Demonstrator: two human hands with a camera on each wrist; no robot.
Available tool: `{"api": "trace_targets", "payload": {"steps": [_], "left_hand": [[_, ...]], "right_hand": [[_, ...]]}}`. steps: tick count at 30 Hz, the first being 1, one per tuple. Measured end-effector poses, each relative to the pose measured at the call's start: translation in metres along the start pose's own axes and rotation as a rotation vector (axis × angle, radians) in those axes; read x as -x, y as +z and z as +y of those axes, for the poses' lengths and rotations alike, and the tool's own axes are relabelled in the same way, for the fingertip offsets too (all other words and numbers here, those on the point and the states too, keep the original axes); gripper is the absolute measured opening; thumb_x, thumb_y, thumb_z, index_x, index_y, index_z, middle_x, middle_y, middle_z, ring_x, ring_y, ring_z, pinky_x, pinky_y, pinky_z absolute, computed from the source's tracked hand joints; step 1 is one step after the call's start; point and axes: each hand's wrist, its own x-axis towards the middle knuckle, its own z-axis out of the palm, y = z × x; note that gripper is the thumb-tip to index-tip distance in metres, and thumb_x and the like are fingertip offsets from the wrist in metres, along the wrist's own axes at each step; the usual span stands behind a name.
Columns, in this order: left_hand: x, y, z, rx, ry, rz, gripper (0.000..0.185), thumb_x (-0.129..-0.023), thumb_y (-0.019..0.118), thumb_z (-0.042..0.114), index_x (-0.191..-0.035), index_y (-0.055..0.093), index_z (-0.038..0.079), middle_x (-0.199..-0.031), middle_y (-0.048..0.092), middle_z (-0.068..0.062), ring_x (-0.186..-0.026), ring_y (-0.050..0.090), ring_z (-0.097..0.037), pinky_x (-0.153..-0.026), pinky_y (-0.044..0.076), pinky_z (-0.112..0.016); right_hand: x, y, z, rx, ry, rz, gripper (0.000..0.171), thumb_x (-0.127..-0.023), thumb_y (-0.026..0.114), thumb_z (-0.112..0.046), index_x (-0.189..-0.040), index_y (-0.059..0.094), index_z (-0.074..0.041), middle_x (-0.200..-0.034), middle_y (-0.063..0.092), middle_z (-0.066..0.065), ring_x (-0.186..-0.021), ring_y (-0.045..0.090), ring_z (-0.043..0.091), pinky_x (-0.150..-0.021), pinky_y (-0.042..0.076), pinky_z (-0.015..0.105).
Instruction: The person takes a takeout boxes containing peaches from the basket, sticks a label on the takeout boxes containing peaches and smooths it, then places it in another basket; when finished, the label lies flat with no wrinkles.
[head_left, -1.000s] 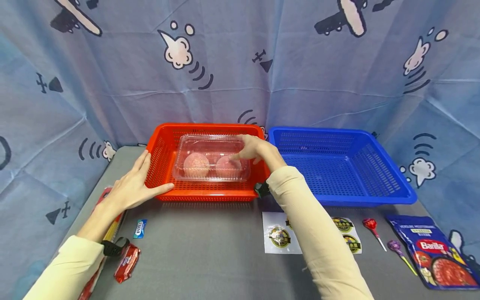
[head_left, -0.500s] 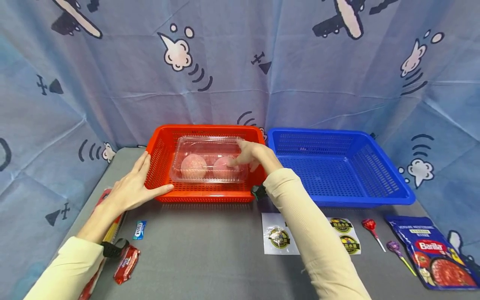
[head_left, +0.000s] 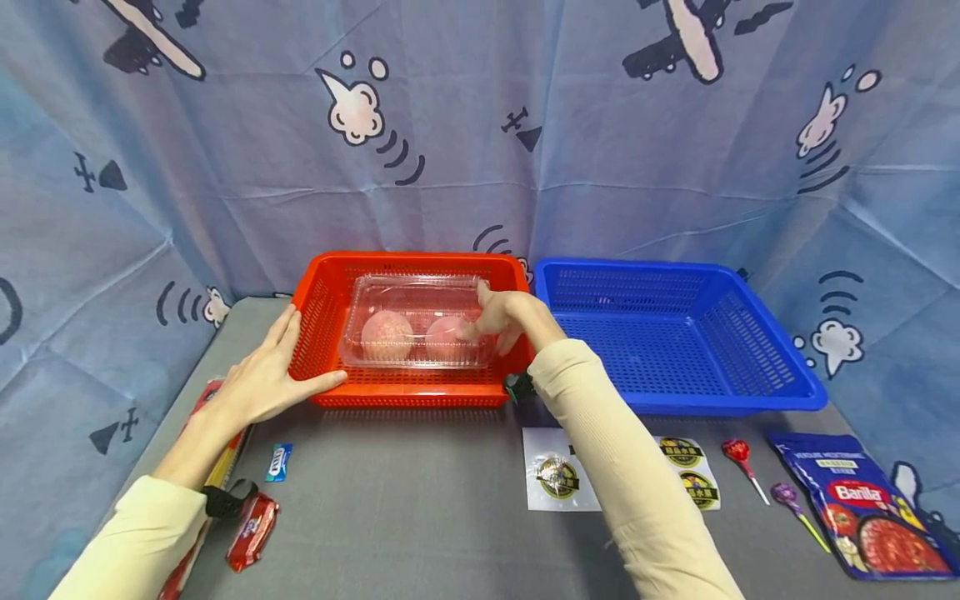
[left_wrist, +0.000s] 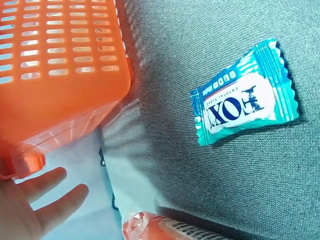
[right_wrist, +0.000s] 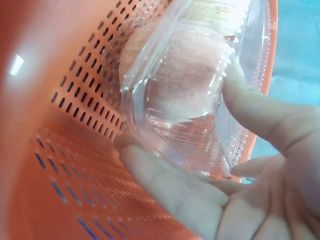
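A clear plastic clamshell box (head_left: 405, 325) with two round pink fruits inside sits low in the red basket (head_left: 405, 398). My right hand (head_left: 491, 321) grips the box's right end. In the right wrist view the thumb (right_wrist: 245, 100) lies on the lid and the fingers (right_wrist: 165, 185) curl under the box (right_wrist: 185, 85), close to the basket's wall (right_wrist: 60, 150). My left hand (head_left: 262, 379) rests flat against the basket's left front corner with straight fingers. The left wrist view shows those fingers (left_wrist: 45, 200) beside the corner (left_wrist: 65, 60).
A blue basket (head_left: 720, 406) stands right of the red one. On the grey table lie a teal candy (left_wrist: 245, 102), a red snack packet (head_left: 253, 529), a sticker sheet (head_left: 558, 479), two lollipops (head_left: 738, 452), and a Barilla pouch (head_left: 862, 508). Blue cloth walls surround it.
My right hand has lowered the clamshell box a little deeper into the red basket. The left hand has stayed on the basket's corner.
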Motion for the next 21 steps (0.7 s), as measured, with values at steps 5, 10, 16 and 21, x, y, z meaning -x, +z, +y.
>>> {"api": "trace_targets", "payload": {"steps": [5,10,16,21], "left_hand": [[0.0002,-0.0001,0.0009,-0.001,-0.001,0.004,0.124,-0.084,0.057,0.080,-0.164,-0.003,0.007,-0.174,-0.003,-0.014,-0.146,0.033,-0.055,-0.105,0.035,-0.078],[-0.0001,-0.0002,0.0016,-0.002,0.002,0.008,0.123,-0.085,0.057,0.080,-0.164,-0.003,0.007,-0.174,-0.003,-0.013,-0.146,0.034,-0.055,-0.104,0.036,-0.079],[0.0007,-0.0011,0.0021,0.003,0.001,0.002,0.123,-0.085,0.056,0.080,-0.164,-0.003,0.007,-0.174,-0.004,-0.013,-0.147,0.032,-0.054,-0.105,0.035,-0.079],[0.0012,-0.0008,0.0020,-0.004,0.001,-0.003,0.123,-0.085,0.056,0.080,-0.164,-0.003,0.006,-0.174,-0.005,-0.013,-0.147,0.032,-0.054,-0.105,0.035,-0.078]], "right_hand": [[0.0000,-0.0006,0.0001,-0.114,-0.008,-0.030,0.100,-0.102,0.059,-0.012,-0.162,-0.020,-0.021,-0.173,-0.019,0.002,-0.121,0.067,0.038,-0.103,0.055,0.040],[0.0008,-0.0011,0.0007,-0.177,-0.003,-0.022,0.102,-0.100,0.059,-0.004,-0.163,-0.020,-0.023,-0.173,-0.014,0.005,-0.122,0.066,0.041,-0.102,0.056,0.044],[0.0010,-0.0011,0.0061,-0.258,-0.023,-0.061,0.108,-0.099,0.061,-0.007,-0.160,-0.026,-0.023,-0.171,0.005,0.017,-0.126,0.063,0.045,-0.108,0.050,0.054],[0.0007,-0.0002,0.0088,-0.375,-0.047,-0.080,0.109,-0.096,0.066,-0.008,-0.162,-0.021,-0.018,-0.167,0.017,0.018,-0.103,0.068,0.036,-0.107,0.052,0.051]]}}
